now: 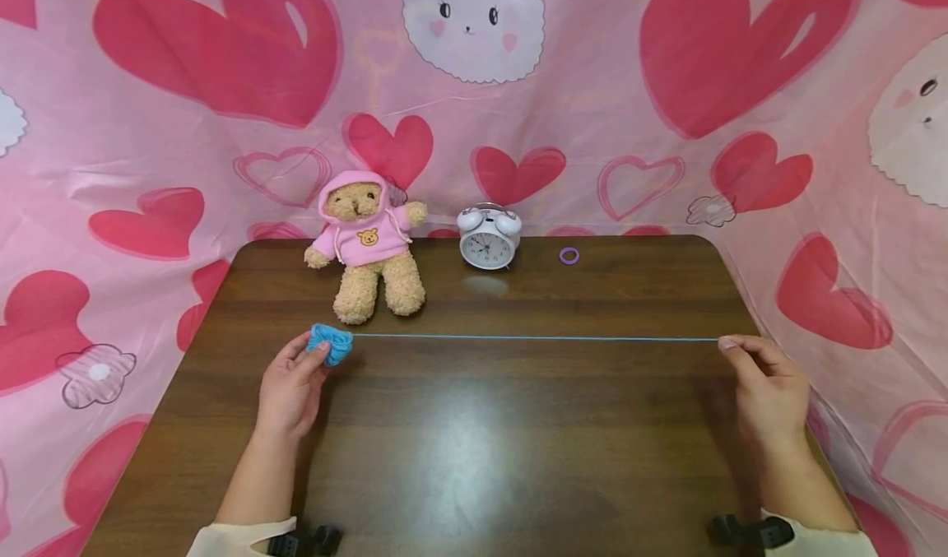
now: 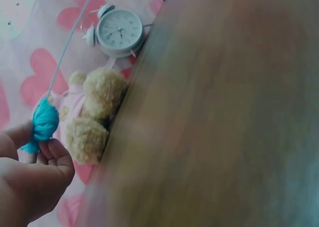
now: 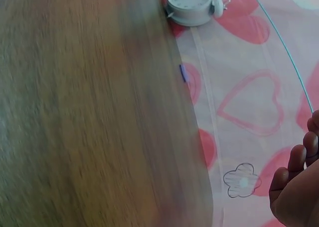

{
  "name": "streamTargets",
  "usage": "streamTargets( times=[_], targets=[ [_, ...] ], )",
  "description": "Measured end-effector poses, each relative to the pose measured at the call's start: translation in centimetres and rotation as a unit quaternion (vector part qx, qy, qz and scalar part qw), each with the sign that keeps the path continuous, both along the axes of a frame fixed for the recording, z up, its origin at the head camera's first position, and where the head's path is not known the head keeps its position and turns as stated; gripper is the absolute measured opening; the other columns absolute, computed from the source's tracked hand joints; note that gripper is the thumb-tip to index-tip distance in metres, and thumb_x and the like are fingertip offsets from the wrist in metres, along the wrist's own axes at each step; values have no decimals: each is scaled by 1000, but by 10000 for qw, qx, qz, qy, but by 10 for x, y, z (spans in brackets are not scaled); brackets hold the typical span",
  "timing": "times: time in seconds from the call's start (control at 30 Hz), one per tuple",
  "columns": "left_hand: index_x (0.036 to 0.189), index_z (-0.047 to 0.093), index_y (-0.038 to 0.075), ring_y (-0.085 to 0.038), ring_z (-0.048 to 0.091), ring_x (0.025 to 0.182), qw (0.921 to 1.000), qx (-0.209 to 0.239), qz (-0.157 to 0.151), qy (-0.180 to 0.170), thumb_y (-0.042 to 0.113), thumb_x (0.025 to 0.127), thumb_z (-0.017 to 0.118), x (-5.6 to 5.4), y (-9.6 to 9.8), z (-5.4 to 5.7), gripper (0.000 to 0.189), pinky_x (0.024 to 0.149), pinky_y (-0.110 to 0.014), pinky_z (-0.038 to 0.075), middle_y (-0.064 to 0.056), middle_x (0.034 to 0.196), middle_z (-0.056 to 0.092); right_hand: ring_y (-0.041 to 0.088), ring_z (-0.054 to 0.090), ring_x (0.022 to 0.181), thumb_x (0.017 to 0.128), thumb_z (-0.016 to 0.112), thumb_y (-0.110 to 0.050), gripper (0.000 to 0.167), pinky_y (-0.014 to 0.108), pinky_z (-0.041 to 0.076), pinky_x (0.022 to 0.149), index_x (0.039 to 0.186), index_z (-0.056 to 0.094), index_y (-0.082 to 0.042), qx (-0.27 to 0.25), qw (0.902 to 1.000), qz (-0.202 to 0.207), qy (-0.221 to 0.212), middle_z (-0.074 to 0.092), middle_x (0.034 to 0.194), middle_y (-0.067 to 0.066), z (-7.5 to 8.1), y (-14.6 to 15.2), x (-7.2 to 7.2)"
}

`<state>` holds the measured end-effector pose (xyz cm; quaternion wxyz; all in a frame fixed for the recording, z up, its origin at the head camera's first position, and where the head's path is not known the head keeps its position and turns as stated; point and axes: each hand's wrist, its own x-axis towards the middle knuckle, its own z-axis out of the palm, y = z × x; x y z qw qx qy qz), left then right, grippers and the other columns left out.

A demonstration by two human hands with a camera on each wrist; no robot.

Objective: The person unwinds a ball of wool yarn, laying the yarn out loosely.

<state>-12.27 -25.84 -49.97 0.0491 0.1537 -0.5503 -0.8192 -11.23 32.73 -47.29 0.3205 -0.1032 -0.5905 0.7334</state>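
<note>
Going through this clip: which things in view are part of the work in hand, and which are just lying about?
In the work:
- blue yarn bundle, pinched in the left hand
- yarn strand, drawn taut to the right hand

Apparently just lying about, touched by neither hand:
- teddy bear in a pink hoodie
- white alarm clock
- purple ring

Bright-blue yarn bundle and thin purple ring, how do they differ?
The bright-blue yarn bundle is a gathered clump; the thin purple ring has an open middle. The bundle is gripped by the left hand, while the ring lies on the brown wooden table. The bundle looks bigger than the ring.
</note>
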Motion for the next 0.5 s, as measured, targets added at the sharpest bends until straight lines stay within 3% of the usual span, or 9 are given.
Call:
streamTargets(
  times=[0.3, 0.5],
  targets=[
    [134, 55, 0, -6, 67, 103, 9957, -788, -439, -185, 13, 100, 70, 6, -19, -5, 39, 92, -21, 56, 4, 109, 73, 15, 63, 78, 86, 72, 15, 6, 19, 49, 74, 91, 72, 18, -295, 9991, -172, -248, 75, 77, 4, 0, 13, -5],
    [132, 60, 3, -6, 68, 99, 9949, -843, -548, -6, 16, 103, 65, 11, -31, -6, 32, 89, -22, 56, 5, 108, 72, 14, 65, 79, 87, 70, 18, 3, 20, 50, 79, 89, 71, 18, -440, 9989, -144, -119, 76, 77, 5, -2, 20, -9]
  ],
)
